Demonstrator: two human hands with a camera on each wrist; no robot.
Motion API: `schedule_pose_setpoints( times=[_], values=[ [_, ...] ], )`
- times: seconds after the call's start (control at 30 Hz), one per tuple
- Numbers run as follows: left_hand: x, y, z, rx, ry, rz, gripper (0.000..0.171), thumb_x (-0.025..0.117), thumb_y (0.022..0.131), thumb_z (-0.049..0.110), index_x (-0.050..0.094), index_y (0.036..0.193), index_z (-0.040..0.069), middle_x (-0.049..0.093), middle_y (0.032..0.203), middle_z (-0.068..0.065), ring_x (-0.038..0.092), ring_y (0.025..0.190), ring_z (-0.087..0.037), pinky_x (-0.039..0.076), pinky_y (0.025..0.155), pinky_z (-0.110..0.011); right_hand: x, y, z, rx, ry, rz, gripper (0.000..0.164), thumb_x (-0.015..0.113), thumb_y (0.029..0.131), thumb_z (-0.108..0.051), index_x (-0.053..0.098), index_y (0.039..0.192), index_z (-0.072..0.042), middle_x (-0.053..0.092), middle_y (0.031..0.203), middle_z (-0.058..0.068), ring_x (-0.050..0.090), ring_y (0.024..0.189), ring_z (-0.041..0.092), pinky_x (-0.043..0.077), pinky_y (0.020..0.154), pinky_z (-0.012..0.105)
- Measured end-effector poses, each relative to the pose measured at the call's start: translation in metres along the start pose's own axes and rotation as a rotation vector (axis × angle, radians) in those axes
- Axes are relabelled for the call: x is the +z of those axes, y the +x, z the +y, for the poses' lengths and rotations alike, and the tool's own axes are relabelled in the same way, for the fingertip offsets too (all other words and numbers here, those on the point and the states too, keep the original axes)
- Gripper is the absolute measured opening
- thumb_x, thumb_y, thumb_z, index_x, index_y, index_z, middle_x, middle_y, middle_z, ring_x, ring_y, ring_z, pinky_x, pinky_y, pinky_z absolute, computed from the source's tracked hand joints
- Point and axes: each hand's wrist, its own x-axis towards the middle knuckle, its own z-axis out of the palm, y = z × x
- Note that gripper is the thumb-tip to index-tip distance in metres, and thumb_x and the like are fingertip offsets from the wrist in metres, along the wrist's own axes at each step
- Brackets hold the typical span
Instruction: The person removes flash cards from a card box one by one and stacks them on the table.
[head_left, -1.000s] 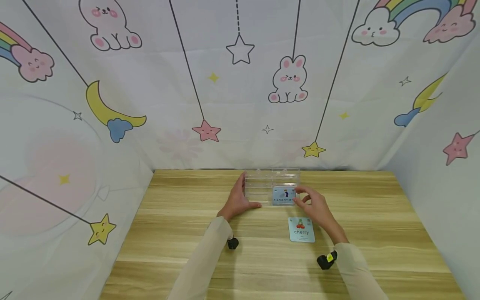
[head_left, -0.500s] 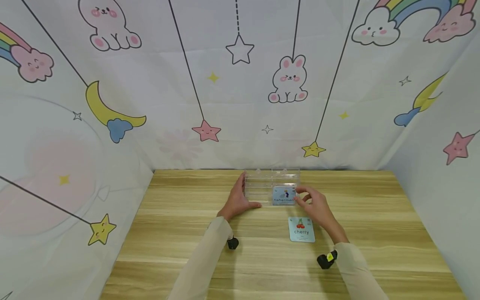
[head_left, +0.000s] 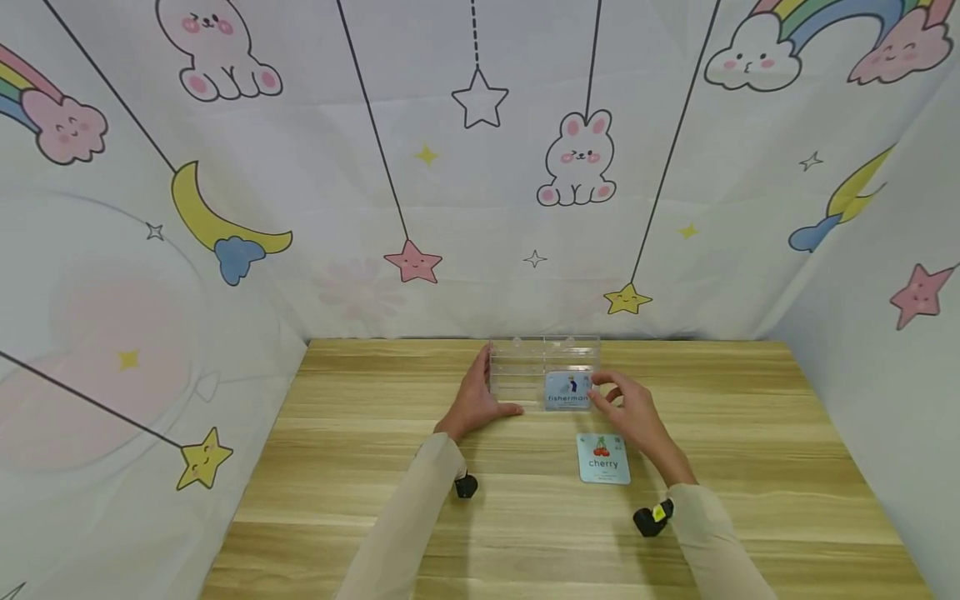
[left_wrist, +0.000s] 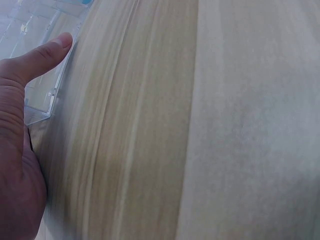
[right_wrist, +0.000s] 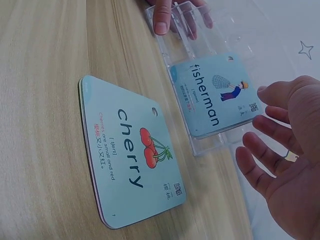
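Observation:
A clear plastic rack (head_left: 516, 375) with compartments stands at the table's back edge. My left hand (head_left: 474, 404) grips its left side, the thumb in front and the fingers partly hidden behind. In the rack's lower right compartment sits a light-blue stack of "fisherman" cards (right_wrist: 215, 95). My right hand (head_left: 633, 417) is at the right edge of those cards, its fingers loosely bent and spread, the tips at or very near the edge. A second card stack, topped by a "cherry" card (head_left: 603, 458), lies flat on the table in front of the rack, near the right hand.
The wood-grain table (head_left: 360, 467) reaches back to a white cloth backdrop (head_left: 480, 208) printed with stars, bunnies and clouds. Cloth walls also rise at the left and right. Black wrist cameras (head_left: 652, 518) sit by both sleeves.
The fisherman cards shift very slightly at the right fingertips, and the glare on them changes. Both hands, the rack and the cherry cards stay in place.

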Motion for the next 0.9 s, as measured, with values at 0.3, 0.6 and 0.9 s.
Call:
schedule_pose_setpoints(
  times=[0.3, 0.6, 0.9],
  values=[
    [0.0000, 0.0002, -0.0004, -0.008, -0.006, 0.002, 0.140, 0.101, 0.066, 0.035, 0.007, 0.168, 0.016, 0.020, 0.171, -0.009, 0.030, 0.153, -0.023, 0.030, 0.121, -0.031, 0.0014, 0.0019, 0.0042, -0.013, 0.017, 0.008, 0.035, 0.069, 0.103, -0.020, 0.064, 0.133, -0.002, 0.067, 0.123, 0.017, 0.066, 0.093, 0.026, 0.057, 0.079, 0.036],
    [0.0001, 0.0002, -0.0008, 0.006, -0.014, 0.009, 0.140, 0.102, 0.065, 0.034, 0.008, 0.167, 0.014, 0.022, 0.170, -0.011, 0.032, 0.152, -0.026, 0.031, 0.121, -0.034, 0.0020, 0.0012, 0.0055, -0.029, 0.011, 0.004, 0.037, 0.069, 0.102, -0.017, 0.063, 0.134, -0.001, 0.067, 0.122, 0.017, 0.066, 0.091, 0.025, 0.056, 0.076, 0.035],
    [0.0002, 0.0001, -0.0004, 0.005, -0.012, 0.006, 0.140, 0.102, 0.066, 0.033, 0.007, 0.167, 0.014, 0.022, 0.170, -0.011, 0.031, 0.152, -0.025, 0.031, 0.121, -0.033, 0.0021, -0.0004, 0.0051, -0.025, 0.028, 0.005, 0.037, 0.069, 0.102, -0.019, 0.064, 0.134, -0.002, 0.067, 0.122, 0.017, 0.065, 0.092, 0.025, 0.056, 0.075, 0.032]
  ],
)
